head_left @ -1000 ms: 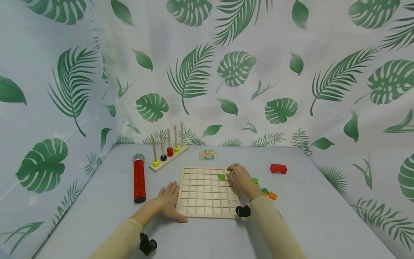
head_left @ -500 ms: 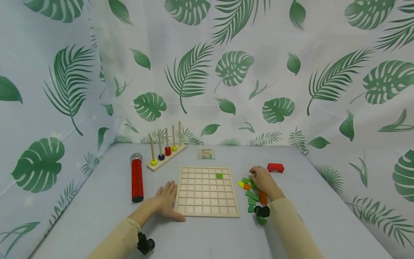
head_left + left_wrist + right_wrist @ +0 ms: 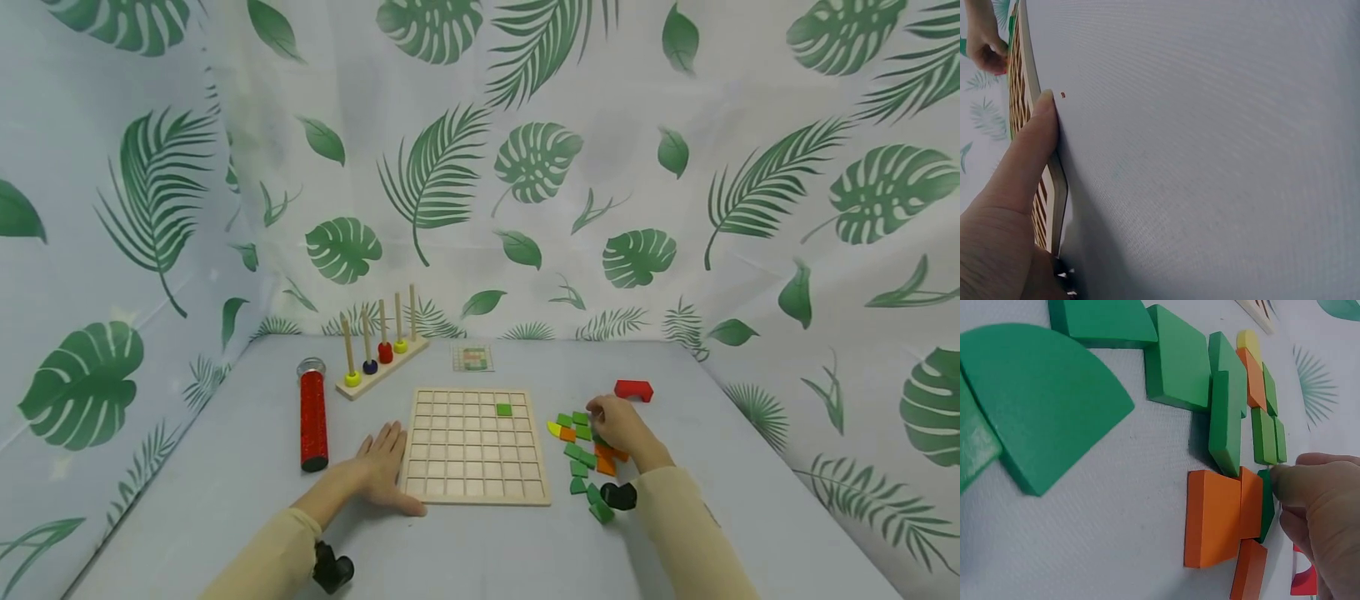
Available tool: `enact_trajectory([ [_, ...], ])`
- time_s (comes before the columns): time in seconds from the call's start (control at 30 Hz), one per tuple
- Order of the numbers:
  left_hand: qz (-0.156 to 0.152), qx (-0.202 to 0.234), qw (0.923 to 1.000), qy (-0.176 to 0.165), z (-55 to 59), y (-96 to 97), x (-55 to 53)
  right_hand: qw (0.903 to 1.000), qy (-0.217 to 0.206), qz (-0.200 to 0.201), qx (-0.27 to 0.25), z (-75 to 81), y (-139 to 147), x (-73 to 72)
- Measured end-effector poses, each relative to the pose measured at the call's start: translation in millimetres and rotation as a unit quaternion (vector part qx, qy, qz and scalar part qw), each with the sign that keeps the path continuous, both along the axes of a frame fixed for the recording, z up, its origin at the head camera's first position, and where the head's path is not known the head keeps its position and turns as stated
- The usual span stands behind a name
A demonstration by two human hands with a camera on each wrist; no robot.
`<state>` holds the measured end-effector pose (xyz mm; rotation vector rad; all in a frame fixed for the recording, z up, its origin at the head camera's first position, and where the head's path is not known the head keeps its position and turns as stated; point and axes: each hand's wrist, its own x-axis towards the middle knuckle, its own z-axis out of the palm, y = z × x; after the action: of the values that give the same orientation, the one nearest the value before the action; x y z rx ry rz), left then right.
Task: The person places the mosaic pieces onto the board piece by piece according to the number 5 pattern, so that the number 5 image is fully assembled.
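Note:
My left hand [image 3: 381, 473] lies with fingers spread and straight along the left side of a wooden grid board [image 3: 474, 450]. Its thumb [image 3: 1029, 147] rests at the board's front edge. One square green tile [image 3: 504, 410] sits in a cell of the board near the far right corner. My right hand [image 3: 618, 423] is over the far side of a group of loose tiles, fingers bent. In the right wrist view its fingertips are beside a dark green tile [image 3: 1267, 503] and orange tiles [image 3: 1213, 519]; whether they pinch anything is hidden.
A red arch block [image 3: 633, 389] lies just beyond my right hand. At the back are a small pattern card [image 3: 472, 358] and a peg stand [image 3: 382, 368] with coloured rings. A red glittery tube [image 3: 313, 421] lies on the left. Leaf-printed cloth hangs behind.
My right hand has moved from the board's far right corner to the right, over the loose tiles. The green tile stays in its cell. My left hand stays by the board.

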<state>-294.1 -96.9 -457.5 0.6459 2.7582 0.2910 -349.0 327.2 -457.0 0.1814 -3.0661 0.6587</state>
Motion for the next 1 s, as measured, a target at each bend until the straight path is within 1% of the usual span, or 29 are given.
enact_trajectory([
  [0.13,0.000,-0.001,1.0000,-0.003,-0.1,-0.8,-0.2,0.9999,-0.005,-0.010,0.004,-2.0,-3.1,-0.6],
  [0.33,0.000,0.001,1.0000,-0.006,0.0,-0.8,-0.5,0.9995,0.018,-0.005,0.027,-7.3,-6.9,-2.5],
  [0.53,0.001,0.002,1.0000,-0.004,1.0,-1.2,0.0,0.9994,0.028,-0.007,0.017,-8.7,-6.7,-5.5],
  [0.6,0.001,0.003,1.0000,-0.004,1.9,-1.3,0.2,0.9994,0.030,-0.013,0.013,-8.2,-6.6,-6.6],
  [0.7,0.003,0.006,1.0000,-0.005,2.7,-1.3,0.4,0.9992,0.039,-0.009,0.010,-6.3,-9.0,-8.0],
  [0.87,0.008,0.003,0.9999,-0.009,2.3,-1.2,-0.8,0.9984,0.055,-0.004,0.011,-3.6,-22.0,-11.9],
  [1.0,0.010,-0.002,0.9999,-0.012,1.1,-0.5,-2.7,0.9978,0.066,0.003,-0.002,-1.3,-38.9,-16.2],
])
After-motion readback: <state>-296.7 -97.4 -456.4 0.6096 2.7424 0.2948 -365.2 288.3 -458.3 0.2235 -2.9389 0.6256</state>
